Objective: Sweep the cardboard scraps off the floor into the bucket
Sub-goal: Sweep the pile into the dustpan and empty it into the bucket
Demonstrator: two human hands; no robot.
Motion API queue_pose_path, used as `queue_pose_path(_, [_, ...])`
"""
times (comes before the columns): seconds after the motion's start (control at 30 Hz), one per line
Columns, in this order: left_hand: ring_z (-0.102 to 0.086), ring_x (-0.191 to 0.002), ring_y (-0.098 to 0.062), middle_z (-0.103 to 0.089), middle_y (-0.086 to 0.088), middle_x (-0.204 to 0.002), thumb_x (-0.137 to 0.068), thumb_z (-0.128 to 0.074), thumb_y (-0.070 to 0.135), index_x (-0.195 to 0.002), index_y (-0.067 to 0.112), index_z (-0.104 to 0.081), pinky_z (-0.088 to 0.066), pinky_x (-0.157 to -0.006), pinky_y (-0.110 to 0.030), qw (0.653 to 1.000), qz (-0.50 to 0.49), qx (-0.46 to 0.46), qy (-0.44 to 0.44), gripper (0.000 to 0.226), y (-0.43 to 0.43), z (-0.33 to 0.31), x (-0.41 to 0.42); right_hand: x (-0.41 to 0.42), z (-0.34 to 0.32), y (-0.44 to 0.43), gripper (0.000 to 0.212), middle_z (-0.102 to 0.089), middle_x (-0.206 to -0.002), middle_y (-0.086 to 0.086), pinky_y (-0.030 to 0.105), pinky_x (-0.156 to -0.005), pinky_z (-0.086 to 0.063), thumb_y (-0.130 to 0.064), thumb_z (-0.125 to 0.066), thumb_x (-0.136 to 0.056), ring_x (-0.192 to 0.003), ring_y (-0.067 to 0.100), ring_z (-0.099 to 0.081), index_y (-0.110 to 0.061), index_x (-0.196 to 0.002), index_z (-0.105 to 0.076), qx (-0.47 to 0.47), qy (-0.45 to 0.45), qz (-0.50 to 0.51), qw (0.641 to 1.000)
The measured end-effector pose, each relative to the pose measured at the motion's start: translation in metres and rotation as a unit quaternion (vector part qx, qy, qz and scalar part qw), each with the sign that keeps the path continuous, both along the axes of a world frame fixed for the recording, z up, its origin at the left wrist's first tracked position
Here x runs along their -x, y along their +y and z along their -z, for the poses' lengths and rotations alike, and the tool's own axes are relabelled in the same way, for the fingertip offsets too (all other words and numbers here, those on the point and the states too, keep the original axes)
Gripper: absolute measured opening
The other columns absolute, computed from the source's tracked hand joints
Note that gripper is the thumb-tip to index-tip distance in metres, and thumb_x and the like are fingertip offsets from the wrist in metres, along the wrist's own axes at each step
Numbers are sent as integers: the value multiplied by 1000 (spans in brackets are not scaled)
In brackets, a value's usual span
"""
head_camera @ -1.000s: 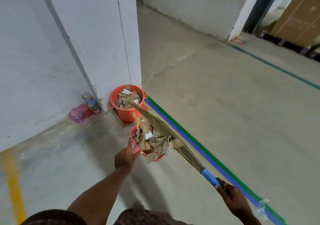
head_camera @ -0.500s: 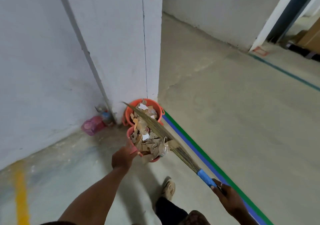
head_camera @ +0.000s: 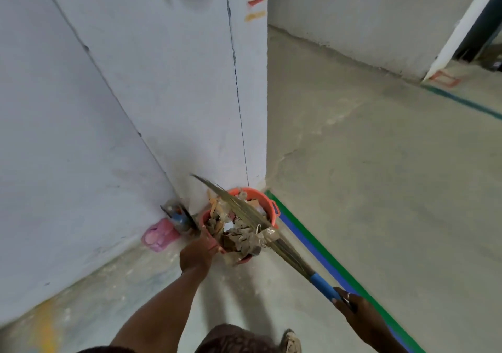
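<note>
Left hand (head_camera: 197, 252): gripping the dustpan (head_camera: 245, 259) – piled with cardboard scraps (head_camera: 239, 236), right beside the bucket (head_camera: 262, 197)
Right hand (head_camera: 353, 308): wrapping round the broom (head_camera: 288, 249) handle

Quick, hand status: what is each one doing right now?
Left hand: grips the red dustpan loaded with cardboard scraps.
Right hand: grips the broom by its blue handle.

Wall (head_camera: 190, 108) and pink container (head_camera: 159, 234) hem the bucket (head_camera: 264, 199); floor (head_camera: 380, 189) rightward lies open.
</note>
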State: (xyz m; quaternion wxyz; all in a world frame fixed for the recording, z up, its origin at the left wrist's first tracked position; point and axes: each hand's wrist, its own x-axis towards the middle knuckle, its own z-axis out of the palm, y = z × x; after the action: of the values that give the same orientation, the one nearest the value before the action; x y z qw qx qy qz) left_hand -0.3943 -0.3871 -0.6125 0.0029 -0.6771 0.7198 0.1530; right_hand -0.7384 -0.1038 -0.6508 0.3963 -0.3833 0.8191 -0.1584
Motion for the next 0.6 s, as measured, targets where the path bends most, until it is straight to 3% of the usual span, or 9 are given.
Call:
queue_pose_path(0.1, [-70,-80,-21,-71,1,-95,-94,-58,47,-130,24,-55,-58,-66,-34,999,24,-13,-43,43,-48,19,1,-8,-2,-39,36,-61,-73,-20,14,-63,-43,-49,-61,-95,-67,-5,-58,-41,-130,-63,-26,17,2,1000])
queue_pose_path(0.23, [-70,-91,-27,-70,-6,-109,-95,-60,42,-146,19,-38,-57,-68,-33,998,66,-20,-14,59,-108,38,10,-20,-1,-87,37,-61,-80,-30,8,-64,-42,-51,-59,-96,-73,-13,-56,-44,-132,-60,-33,44,10,998])
queue_pose_path(0.3, [-68,-96,-34,-69,-13,-112,-99,-55,39,-144,16,-37,-58,-69,-34,997,56,-48,25,54,-143,37,17,-29,7,-109,38,-58,-72,-35,9,-62,-42,-54,-57,-96,-68,-14,-56,-45,-133,-59,-47,62,21,997])
queue_pose_path(0.4, [-55,-111,-51,-56,-36,-125,-106,-44,12,-144,0,-43,-44,-51,-8,982,51,-132,123,40,-182,31,33,-47,13,-139,40,-61,-65,-28,13,-56,-40,-57,-54,-96,-61,-6,-60,-44,-135,-59,-77,58,49,994])
queue_pose_path(0.47, [-54,-114,-52,-55,-36,-128,-105,-45,7,-145,-1,-43,-37,-46,0,976,52,-162,134,41,-214,37,46,-64,15,-162,40,-58,-70,-27,14,-58,-40,-58,-51,-97,-63,-2,-58,-47,-136,-55,-93,50,69,992])
queue_pose_path(0.53, [-60,-109,-47,-62,-28,-122,-102,-51,24,-145,7,-44,-48,-56,-7,984,70,-140,87,47,-244,74,39,-78,18,-185,40,-51,-70,-27,14,-59,-37,-57,-50,-98,-67,1,-51,-46,-136,-55,-104,49,82,990])
queue_pose_path(0.6, [-67,-101,-37,-67,-16,-114,-93,-56,46,-138,13,-49,-58,-75,-34,989,85,-125,6,57,-267,98,34,-93,23,-201,37,-49,-69,-23,14,-55,-33,-56,-51,-98,-72,8,-53,-41,-130,-59,-127,51,104,985])
